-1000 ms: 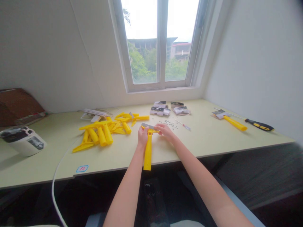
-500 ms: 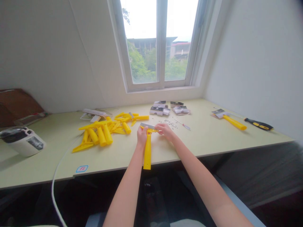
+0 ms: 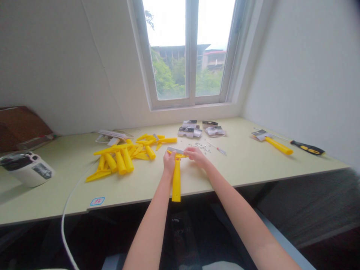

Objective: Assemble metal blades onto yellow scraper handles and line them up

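Note:
A scraper with a yellow plastic handle (image 3: 176, 182) and a flat metal blade (image 3: 174, 149) is held over the table, its handle pointing toward me. My left hand (image 3: 169, 164) is closed round the left side of its head. At the right end of the head, my right hand (image 3: 194, 154) pinches the blade and the yellow part under it; its fingertips partly hide that end. Beyond my right hand lie scattered small metal screws or nuts (image 3: 200, 146), too small to tell which, and a small screwdriver (image 3: 221, 150) with a clear handle.
Yellow handles and flat yellow pieces (image 3: 120, 159) are heaped at the left. Packaged blades (image 3: 188, 131) lie below the window. Rightward are another yellow-handled scraper (image 3: 278, 145) and a black-and-yellow screwdriver (image 3: 307, 147). A white jug (image 3: 32, 170) and a cable (image 3: 66, 210) are far left.
The scraper's handle has shifted very slightly to the right. Both hands keep their hold, and the things on the table lie as before.

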`<state>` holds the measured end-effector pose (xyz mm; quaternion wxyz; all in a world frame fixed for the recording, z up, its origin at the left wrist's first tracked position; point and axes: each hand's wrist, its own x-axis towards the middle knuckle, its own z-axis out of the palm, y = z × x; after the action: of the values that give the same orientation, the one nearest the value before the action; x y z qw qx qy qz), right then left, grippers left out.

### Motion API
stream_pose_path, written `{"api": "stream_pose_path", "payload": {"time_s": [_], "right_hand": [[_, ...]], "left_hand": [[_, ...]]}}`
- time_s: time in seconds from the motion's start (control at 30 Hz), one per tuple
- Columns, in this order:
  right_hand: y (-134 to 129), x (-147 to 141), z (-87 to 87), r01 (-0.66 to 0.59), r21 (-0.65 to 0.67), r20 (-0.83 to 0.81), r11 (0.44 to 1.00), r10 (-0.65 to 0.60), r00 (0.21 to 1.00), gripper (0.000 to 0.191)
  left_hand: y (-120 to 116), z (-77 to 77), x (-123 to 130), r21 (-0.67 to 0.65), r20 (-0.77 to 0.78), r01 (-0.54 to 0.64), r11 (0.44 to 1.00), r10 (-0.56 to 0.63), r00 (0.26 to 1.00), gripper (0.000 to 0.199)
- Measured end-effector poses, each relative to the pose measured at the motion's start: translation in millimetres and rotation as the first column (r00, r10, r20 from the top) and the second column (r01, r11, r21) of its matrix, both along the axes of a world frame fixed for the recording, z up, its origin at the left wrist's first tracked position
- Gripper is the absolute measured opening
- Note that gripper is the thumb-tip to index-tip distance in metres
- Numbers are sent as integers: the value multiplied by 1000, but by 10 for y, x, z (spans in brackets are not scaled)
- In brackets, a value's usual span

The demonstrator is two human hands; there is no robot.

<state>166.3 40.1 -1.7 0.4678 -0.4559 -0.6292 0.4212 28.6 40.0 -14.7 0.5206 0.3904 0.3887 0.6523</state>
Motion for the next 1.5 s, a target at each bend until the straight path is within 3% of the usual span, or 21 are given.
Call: {"api": "stream_pose_path", "payload": {"time_s": [0.13,0.33,0.77,0.93,1.03,1.37,1.5], "right_hand": [[-18,-7,35,19,-9,14,1000,-19,1000,16],[-32,-25,60,38,31,30,999,-39,999,15],[-63,-51,80,10,-11,16,1000,-10,1000,15],[-67,-44,86,51,-29,15,998,-51,999,15],[-67,-52,85,42,-27,1,999,-42,999,15],[-95,-54,93,-51,-104,-41,993,47,998,22],[-36,-71,60,16,-79,-64,997,-21,998,24]], "left_hand": [[49,-39,-7,-32,45,23,999,-21,999,19],[118,-106,-30,-62,13,-75,995,76,997,16],[140,-133,-61,-11,-74,-113,994,111,991,24],[43,-39,-34,-19,0,-1,1000,1,1000,29],[-17,23,-17,-51,-30,56,997,-58,998,29],[27,-6,-39,-15,9,-20,1000,21,1000,15],[48,-17,-38,-21,42,-21,1000,22,999,17]]}}
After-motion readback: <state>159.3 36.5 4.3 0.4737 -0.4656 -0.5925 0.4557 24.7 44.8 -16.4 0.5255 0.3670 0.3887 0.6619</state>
